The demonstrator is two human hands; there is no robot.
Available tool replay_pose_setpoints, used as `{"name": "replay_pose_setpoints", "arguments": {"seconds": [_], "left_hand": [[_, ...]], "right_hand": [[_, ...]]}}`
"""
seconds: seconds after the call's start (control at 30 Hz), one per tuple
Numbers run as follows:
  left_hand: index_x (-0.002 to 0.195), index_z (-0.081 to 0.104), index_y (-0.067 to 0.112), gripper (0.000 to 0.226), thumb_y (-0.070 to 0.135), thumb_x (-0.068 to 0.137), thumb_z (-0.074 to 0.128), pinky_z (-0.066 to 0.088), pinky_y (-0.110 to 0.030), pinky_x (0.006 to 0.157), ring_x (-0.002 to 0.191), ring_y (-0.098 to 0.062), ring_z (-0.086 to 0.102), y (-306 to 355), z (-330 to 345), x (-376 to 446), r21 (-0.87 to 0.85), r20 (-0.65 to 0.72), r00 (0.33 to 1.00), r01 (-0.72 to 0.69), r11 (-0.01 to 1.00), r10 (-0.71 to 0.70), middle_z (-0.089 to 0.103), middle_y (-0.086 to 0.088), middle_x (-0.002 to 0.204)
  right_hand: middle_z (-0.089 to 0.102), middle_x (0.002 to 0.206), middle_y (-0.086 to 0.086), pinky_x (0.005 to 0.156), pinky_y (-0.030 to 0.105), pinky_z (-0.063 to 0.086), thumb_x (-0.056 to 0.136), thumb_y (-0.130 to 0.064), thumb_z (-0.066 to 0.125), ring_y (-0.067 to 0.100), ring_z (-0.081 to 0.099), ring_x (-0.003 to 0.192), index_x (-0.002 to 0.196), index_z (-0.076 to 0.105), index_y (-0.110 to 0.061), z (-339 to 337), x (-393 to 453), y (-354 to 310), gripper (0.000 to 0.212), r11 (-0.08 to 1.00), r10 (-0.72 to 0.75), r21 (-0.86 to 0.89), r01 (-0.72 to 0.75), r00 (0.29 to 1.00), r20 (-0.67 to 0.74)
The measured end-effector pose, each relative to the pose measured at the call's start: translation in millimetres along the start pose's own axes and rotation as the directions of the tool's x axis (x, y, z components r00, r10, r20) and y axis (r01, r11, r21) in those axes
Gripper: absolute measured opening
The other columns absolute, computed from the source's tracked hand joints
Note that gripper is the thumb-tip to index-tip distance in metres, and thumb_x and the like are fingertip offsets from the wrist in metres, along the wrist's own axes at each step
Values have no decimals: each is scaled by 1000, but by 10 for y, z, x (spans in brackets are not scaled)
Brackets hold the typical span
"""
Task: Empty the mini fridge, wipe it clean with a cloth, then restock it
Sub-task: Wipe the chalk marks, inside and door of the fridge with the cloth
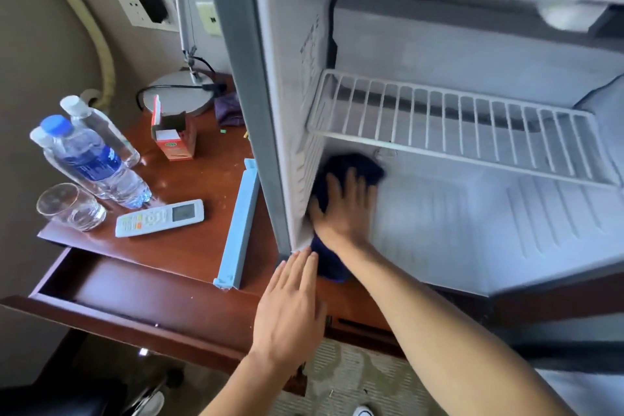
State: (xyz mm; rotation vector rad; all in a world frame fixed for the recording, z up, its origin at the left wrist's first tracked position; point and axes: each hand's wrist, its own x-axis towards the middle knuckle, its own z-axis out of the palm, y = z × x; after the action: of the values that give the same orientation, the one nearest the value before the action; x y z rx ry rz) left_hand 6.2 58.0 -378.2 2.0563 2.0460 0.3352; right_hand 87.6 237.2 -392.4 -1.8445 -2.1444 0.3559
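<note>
Dark cloth [351,167] under flat right hand [344,209] inside bare white fridge [472,230]

Reddish-brown wooden worktop [189,246] w/ its drawer [111,284] pulled open at front. On it, left side: three clear plastic water bottles [91,159] standing close together, one w/ blue cap and label; a drinking glass [69,206] just in front of them; a white remote [160,217] lying flat beside the glass. Further back: a small red carton [175,140], flap open, a round grey lamp base [180,91] w/ black cable, a purple cloth [229,110]. A long light-blue plastic rail [238,226] lies next to the open fridge [266,132], which also sits on the worktop.
</note>
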Motion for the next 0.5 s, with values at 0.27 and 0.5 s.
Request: {"name": "replay_pose_setpoints", "arguments": {"seconds": [0.27,0.5], "left_hand": [[140,55,-1,59,8,82,48,41,-45,117,149,-30,39,-19,-53,-28,-78,-101,991,-101,992,93,48,-17,155],[145,55,6,64,23,85,39,36,-41,120,148,-25,41,-132,-31,-46,66,44,969,-245,967,242,50,-9,155]], "right_hand": [[40,161,8,126,43,20,88,-44,55,25,37,149,146,55,-25,-343,-1210,641,61,918,-396,94,386,907,142],[19,168,14,126,55,5,93,-56,30,34,11,156,159,28,-20,-420,-338,881,75,975,175,-145,-166,983,48]]}}
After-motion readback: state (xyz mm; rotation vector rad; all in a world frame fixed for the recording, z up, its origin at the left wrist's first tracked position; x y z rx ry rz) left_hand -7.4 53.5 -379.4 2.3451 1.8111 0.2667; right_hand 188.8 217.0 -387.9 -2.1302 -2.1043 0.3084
